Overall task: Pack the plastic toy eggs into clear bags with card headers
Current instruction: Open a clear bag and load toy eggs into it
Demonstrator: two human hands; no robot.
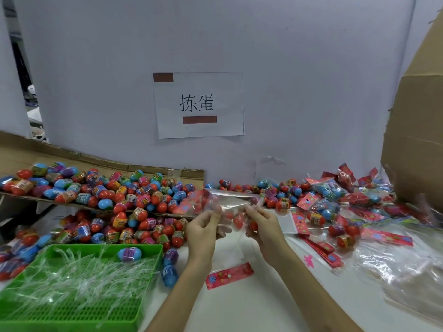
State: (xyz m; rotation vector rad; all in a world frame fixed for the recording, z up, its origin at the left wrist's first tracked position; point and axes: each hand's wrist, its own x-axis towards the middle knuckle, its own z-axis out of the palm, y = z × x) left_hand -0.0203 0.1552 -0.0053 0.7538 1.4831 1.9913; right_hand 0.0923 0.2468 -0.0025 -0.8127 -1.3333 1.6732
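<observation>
My left hand (203,227) and my right hand (262,224) hold a clear bag (230,204) up between them above the white table, each pinching its edge. The bag's red flowered card header (191,203) points left and looks blurred. Red eggs (238,221) show through the film between my hands. A big heap of loose toy eggs (115,195), red, blue and purple with printed bands, lies on the left. Packed bags (330,190) pile up at the right.
A green plastic basket (148,279) with clear strips and a blue egg stands at the front left. A spare red header (229,275) lies on the table below my hands. Empty bags (395,267) and a cardboard box (417,140) sit right. Cardboard sheets (72,156) hold eggs left.
</observation>
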